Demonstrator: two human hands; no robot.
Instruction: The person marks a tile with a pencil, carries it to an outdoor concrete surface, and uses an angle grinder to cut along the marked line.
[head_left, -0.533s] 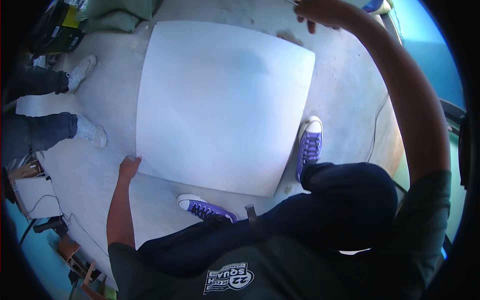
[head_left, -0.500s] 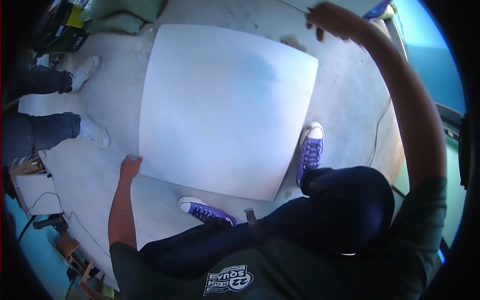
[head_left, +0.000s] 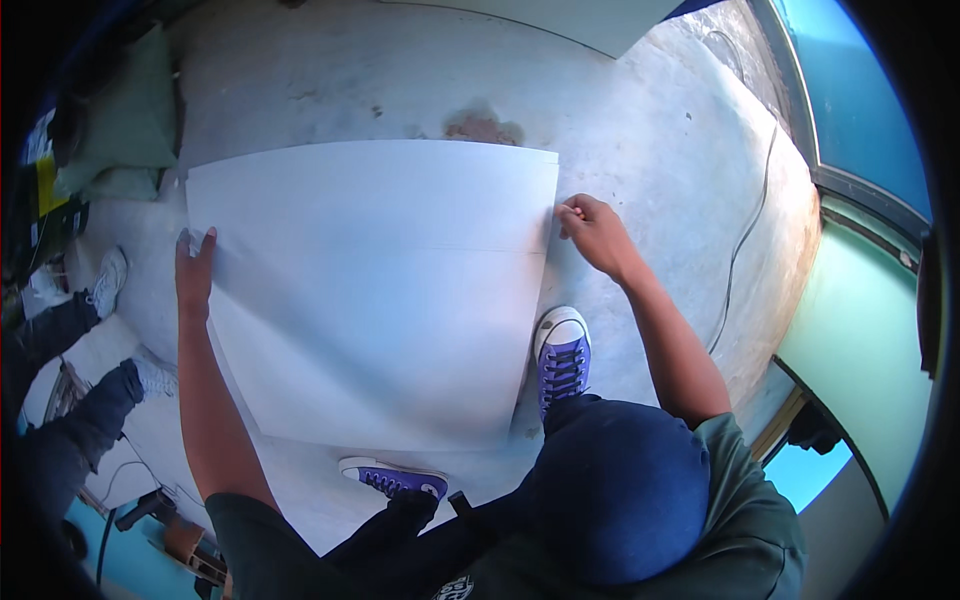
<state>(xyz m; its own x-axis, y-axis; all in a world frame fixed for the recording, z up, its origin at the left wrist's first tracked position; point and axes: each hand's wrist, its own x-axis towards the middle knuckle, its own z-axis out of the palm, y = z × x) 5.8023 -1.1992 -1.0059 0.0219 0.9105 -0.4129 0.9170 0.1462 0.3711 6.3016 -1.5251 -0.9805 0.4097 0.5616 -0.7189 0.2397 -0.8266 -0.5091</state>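
A large white sheet (head_left: 400, 320), stiff and board-like, lies in front of me with a faint line running across its upper half. My left hand (head_left: 195, 268) is at its left edge, thumb and fingers spread apart around the rim. At the right edge, near the far corner, my right hand (head_left: 595, 232) has its fingers curled in a pinch. The fingertips meet the rim there, but whether they grip it is hidden. My purple sneakers, the right one (head_left: 563, 365) and the left one (head_left: 395, 475), stand beside the sheet's right and near edges.
Another person's legs (head_left: 75, 430) in dark trousers and pale shoes stand at the left. Greenish sacks (head_left: 130, 120) lie at the far left. A pale panel (head_left: 560, 20) is at the far edge, and a dark cable (head_left: 745, 240) runs along the floor at the right.
My right hand has come down from the far right to the sheet's right edge. My left hand has moved from the near left corner farther up the left edge. The view has shifted.
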